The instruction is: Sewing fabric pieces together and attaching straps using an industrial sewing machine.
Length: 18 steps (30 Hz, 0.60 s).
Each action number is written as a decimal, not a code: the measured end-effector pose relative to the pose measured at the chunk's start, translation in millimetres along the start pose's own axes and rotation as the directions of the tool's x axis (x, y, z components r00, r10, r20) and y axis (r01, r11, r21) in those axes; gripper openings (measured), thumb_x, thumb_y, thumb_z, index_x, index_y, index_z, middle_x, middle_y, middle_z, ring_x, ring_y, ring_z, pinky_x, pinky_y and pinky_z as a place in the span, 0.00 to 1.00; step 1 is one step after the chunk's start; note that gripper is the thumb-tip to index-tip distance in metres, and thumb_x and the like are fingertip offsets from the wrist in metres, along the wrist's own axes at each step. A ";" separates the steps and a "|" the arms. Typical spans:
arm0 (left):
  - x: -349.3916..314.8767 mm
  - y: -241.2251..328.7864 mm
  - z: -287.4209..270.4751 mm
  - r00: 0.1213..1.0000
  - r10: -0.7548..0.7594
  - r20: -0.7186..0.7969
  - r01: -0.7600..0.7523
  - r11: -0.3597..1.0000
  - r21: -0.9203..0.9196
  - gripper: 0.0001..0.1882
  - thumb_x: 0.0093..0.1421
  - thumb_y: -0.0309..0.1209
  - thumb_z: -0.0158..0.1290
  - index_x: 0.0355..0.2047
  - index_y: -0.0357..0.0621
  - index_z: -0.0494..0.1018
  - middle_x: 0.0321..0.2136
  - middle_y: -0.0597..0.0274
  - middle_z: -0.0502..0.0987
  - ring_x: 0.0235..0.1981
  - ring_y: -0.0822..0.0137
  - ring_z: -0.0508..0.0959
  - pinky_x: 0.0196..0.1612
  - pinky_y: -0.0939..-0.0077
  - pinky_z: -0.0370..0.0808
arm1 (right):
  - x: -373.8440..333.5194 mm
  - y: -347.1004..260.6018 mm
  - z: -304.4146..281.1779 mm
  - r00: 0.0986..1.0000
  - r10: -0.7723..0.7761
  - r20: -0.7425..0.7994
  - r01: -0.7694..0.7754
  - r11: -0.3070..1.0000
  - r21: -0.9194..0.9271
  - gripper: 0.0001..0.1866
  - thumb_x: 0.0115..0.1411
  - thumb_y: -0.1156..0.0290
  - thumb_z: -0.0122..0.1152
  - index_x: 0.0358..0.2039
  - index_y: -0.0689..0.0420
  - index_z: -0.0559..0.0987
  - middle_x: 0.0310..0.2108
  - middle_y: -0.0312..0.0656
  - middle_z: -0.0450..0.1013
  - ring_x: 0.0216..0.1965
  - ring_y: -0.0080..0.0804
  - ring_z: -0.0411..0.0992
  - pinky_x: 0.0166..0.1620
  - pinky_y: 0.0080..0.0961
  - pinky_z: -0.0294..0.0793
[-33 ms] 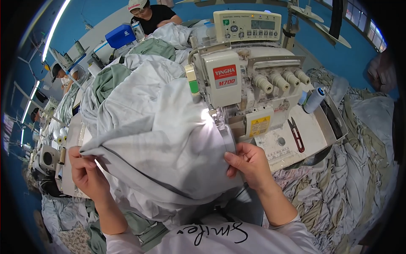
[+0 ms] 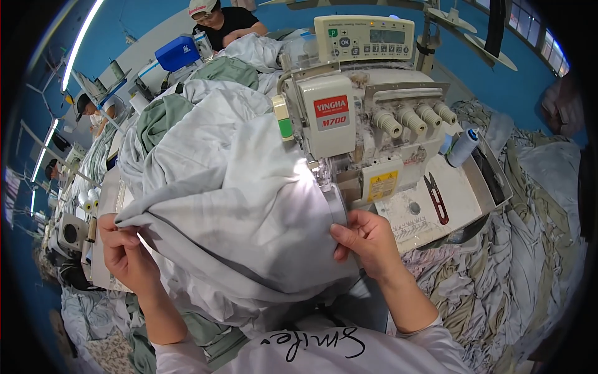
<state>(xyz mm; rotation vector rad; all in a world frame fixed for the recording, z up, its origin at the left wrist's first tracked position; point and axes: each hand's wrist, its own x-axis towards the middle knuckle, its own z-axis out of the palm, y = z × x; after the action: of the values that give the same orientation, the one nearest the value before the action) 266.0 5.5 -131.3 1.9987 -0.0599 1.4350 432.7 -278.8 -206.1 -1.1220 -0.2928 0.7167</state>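
Note:
A large light grey fabric piece (image 2: 249,206) spreads in folds over my lap and the work surface. Its right edge runs under the lit needle area of a white overlock sewing machine (image 2: 327,143). At the fabric's left end, my left hand (image 2: 129,255) pinches a folded corner between thumb and fingers. Just in front of the presser foot, my right hand (image 2: 369,242) is closed on the fabric's right edge, thumb on top. The cloth hangs loosely stretched between both hands. Some fingertips are hidden behind it.
Right of the needle lie red-handled thread snips (image 2: 437,199) on the machine bed, near a pale blue thread cone (image 2: 463,148). Piled cloth (image 2: 529,249) fills the right side. Green fabric (image 2: 163,118) lies beyond the grey piece. A co-worker (image 2: 224,26) sits at the far side.
My left hand has shifted very slightly left with the corner, and the folds between my hands have moved a little. My right hand stays in place.

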 end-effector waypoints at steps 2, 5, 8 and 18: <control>9.0 -5.0 -1.2 0.998 0.053 -0.033 -0.055 0.998 -0.042 0.08 0.58 0.20 0.46 0.22 0.42 0.62 0.33 0.59 0.64 0.31 0.72 0.65 0.37 0.82 0.63 | 0.1 -1.1 -0.2 1.000 0.012 0.003 -0.012 1.000 -0.009 0.09 0.53 0.71 0.62 0.26 0.61 0.71 0.18 0.36 0.69 0.16 0.21 0.70 0.20 0.16 0.70; 25.9 -7.2 10.1 0.994 0.082 -0.066 -0.089 0.988 -0.125 0.08 0.58 0.21 0.45 0.22 0.42 0.62 0.35 0.59 0.63 0.32 0.71 0.66 0.41 0.79 0.65 | 0.9 -1.0 -0.7 1.000 0.013 0.002 -0.013 1.000 -0.001 0.09 0.53 0.71 0.62 0.25 0.61 0.71 0.17 0.35 0.69 0.16 0.21 0.70 0.20 0.16 0.70; 43.4 -14.8 13.7 0.992 0.086 -0.096 -0.099 0.985 -0.141 0.09 0.60 0.21 0.44 0.23 0.41 0.60 0.37 0.59 0.64 0.36 0.70 0.68 0.47 0.72 0.67 | 1.1 -0.8 -1.4 1.000 0.010 0.008 -0.010 1.000 0.014 0.09 0.53 0.72 0.62 0.26 0.61 0.71 0.17 0.35 0.69 0.16 0.21 0.70 0.20 0.15 0.70; 95.9 -23.9 32.4 0.953 0.198 -0.229 -0.234 0.961 -0.146 0.06 0.60 0.18 0.43 0.26 0.36 0.66 0.41 0.59 0.67 0.44 0.63 0.72 0.55 0.65 0.66 | 1.6 -3.2 -0.4 1.000 0.031 0.004 -0.031 1.000 0.000 0.08 0.53 0.73 0.61 0.25 0.61 0.71 0.17 0.35 0.70 0.16 0.21 0.70 0.20 0.15 0.70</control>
<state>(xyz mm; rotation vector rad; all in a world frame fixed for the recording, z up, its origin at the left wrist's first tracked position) 340.2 38.5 -66.3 1.7312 -0.3081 1.7142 435.3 -278.8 -203.6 -1.1273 -0.2799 0.7464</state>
